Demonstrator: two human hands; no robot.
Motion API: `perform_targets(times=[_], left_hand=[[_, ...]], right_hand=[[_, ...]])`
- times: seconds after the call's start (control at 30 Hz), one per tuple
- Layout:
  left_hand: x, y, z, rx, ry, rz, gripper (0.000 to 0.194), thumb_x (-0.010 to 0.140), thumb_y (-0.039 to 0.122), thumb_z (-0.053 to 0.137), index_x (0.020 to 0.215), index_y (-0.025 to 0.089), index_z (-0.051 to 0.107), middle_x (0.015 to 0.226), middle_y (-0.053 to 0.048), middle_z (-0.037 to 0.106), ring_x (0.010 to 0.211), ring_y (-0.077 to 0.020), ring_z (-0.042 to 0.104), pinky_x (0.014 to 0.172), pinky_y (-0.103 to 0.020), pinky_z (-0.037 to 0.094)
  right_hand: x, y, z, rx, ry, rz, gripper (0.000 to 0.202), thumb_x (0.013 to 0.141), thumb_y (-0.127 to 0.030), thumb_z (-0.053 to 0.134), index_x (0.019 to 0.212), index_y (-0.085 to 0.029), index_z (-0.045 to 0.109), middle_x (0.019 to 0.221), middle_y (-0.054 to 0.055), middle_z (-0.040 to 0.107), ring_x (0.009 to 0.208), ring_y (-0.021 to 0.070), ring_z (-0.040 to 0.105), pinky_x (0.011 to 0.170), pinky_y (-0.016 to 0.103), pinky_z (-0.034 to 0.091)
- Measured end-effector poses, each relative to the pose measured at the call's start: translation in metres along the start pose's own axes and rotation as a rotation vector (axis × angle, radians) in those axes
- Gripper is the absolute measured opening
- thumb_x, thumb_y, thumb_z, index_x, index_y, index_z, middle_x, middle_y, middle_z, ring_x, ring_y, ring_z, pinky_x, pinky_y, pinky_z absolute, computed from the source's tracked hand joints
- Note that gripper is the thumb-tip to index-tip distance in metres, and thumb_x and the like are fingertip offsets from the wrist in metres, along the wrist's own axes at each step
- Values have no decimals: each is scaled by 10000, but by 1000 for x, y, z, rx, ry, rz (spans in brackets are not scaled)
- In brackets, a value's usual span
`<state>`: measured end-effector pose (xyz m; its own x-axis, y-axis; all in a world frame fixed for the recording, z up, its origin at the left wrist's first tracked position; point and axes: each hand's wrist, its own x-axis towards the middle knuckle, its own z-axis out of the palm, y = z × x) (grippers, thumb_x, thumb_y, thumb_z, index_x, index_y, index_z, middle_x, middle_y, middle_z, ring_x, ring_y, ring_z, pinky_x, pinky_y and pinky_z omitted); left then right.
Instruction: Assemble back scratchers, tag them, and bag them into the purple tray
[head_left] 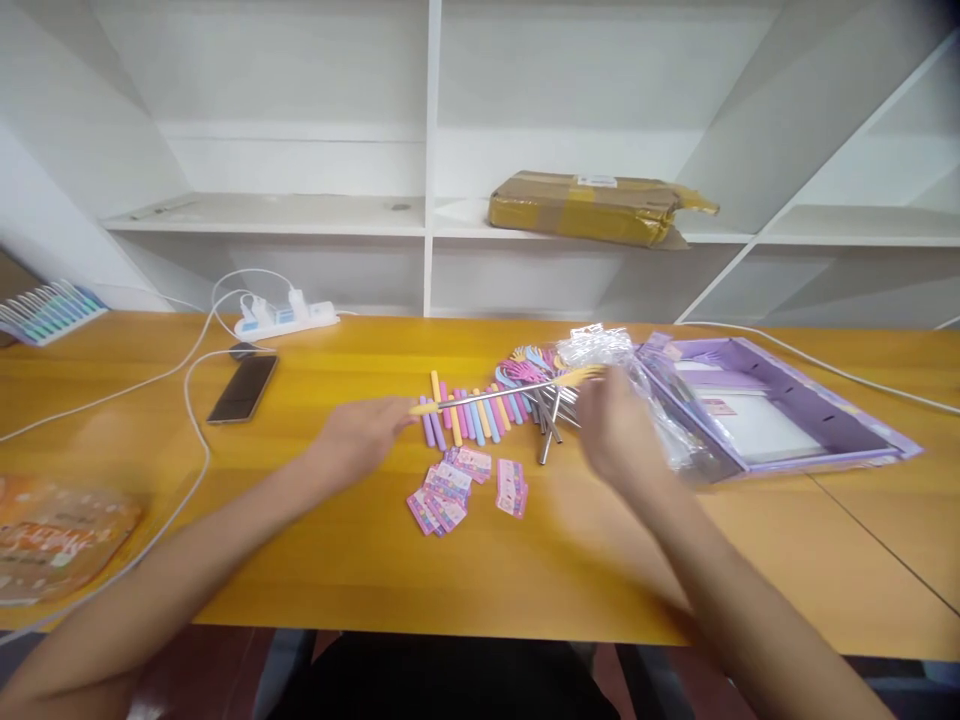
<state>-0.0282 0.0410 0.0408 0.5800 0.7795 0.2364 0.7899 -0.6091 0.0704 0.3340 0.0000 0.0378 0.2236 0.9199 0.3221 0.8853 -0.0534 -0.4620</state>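
Observation:
An extended back scratcher (495, 393) with a silver rod stretches between my two hands, above the table. My left hand (360, 435) is closed on its yellow handle end. At the other end, my right hand (611, 430) is closed around the yellow claw head; it is blurred and its fingers are partly hidden. Below the rod lies a row of pink, purple, blue and yellow handles (476, 420). Beside them is a pile of back scratchers with coloured claws (525, 370) and metal rods (550, 425). Small printed cards (448, 485) lie in front of the row.
Clear plastic bags (596, 345) lie beside an open purple box (825, 463) on the right. Leftward are a phone (244, 388), a power strip (289, 320) with white cables, and an orange-printed package (64, 535). A taped carton (585, 208) rests on the shelf behind.

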Motion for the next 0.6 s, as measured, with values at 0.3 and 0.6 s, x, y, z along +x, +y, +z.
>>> perform_targets(times=[0.3, 0.6], left_hand=[[2, 24, 14, -100, -192, -86, 484, 1118, 485, 199, 1122, 216, 601, 1015, -86, 738, 830, -249, 701, 662, -324, 430], [-12, 20, 40, -208, -260, -180, 368, 1113, 446, 253, 1137, 227, 548, 1033, -86, 741, 868, -267, 725, 677, -327, 435]], right_hand=[[-2, -41, 10, -185, -274, -330, 375, 1101, -428, 295, 1008, -214, 587, 756, 56, 698, 626, 199, 623, 584, 281, 297], [40, 38, 5, -559, -285, 87, 448, 1048, -461, 376, 1036, -137, 686, 1022, 228, 742, 914, 351, 719, 746, 406, 461]])
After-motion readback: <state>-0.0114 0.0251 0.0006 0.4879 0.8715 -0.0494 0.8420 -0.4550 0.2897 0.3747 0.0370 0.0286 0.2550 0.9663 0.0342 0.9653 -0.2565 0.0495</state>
